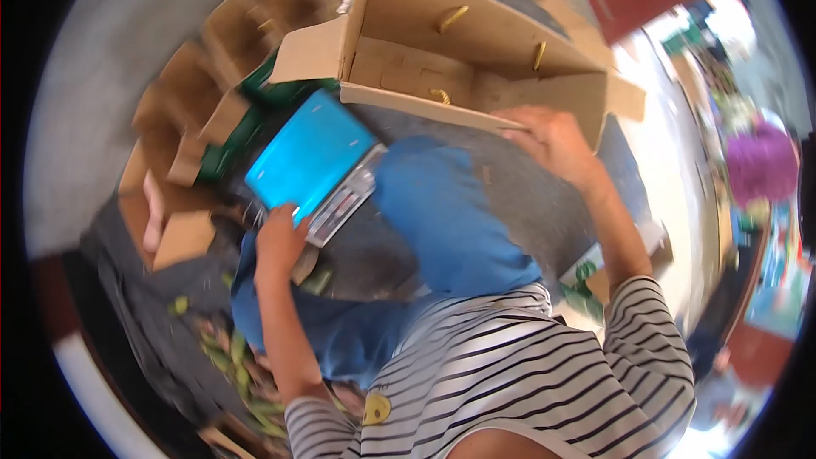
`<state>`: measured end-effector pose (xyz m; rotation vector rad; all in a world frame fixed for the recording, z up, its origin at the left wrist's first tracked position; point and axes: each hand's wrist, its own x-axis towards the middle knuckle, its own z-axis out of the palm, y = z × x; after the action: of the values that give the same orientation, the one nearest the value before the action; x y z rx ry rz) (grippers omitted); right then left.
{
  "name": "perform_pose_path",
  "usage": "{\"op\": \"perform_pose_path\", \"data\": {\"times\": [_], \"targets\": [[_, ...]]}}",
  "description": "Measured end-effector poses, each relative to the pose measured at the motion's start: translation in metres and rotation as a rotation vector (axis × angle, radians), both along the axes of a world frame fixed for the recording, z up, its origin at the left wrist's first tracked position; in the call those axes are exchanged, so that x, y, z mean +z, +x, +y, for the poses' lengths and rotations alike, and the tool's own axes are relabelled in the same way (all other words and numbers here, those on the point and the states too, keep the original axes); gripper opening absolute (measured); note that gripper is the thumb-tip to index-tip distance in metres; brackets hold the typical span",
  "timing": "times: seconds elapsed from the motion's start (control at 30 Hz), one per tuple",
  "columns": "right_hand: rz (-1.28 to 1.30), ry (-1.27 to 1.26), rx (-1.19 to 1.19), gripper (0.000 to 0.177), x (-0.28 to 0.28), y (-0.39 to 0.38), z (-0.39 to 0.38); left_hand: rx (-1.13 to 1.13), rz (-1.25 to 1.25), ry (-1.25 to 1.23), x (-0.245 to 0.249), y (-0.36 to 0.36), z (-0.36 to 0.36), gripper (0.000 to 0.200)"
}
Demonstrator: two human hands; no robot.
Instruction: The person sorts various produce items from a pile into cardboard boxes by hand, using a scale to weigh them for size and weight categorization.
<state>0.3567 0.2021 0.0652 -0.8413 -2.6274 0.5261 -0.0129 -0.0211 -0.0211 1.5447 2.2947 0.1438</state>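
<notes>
My right hand (552, 143) grips the near rim of an open cardboard box (476, 21), thumb and fingers closed on its edge. The box is tilted toward me, its end flaps spread and yellow rope loops showing inside; no contents are visible in it. My left hand (282, 242) is at the near corner of a weighing scale (314, 153) with a bright blue top plate. Its fingers look curled on the scale's edge, though slightly blurred. The scale stands on the dark floor beside my bent knee.
Several open cardboard boxes (183, 76) line the left side; a long pale pinkish thing (153, 212) is in one. Green and brownish plant pieces (238, 365) lie at lower left. A box with a green print (595, 268) is by my right elbow. A person in purple (761, 161) is far right.
</notes>
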Motion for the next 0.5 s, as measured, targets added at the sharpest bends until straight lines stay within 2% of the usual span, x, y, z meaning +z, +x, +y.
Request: {"op": "perform_pose_path", "data": {"times": [0.1, 0.2, 0.37, 0.5], "targets": [[-0.076, -0.036, 0.291, 0.024, 0.028, -0.089, 0.021, 0.034, 0.012, -0.087, 0.005, 0.008, -0.005, 0.03], [-0.161, -0.01, 0.516, 0.022, 0.022, -0.185, 0.019, -0.003, -0.034, -0.13, 0.002, 0.009, -0.011, 0.032], [-0.352, 0.012, 0.679, 0.026, -0.053, -0.294, -0.003, -0.043, -0.093, -0.122, 0.0, 0.009, -0.01, 0.033], [-0.452, -0.029, 0.724, 0.029, -0.09, -0.311, -0.015, -0.047, -0.135, -0.137, 0.008, 0.01, -0.011, 0.033]]}}
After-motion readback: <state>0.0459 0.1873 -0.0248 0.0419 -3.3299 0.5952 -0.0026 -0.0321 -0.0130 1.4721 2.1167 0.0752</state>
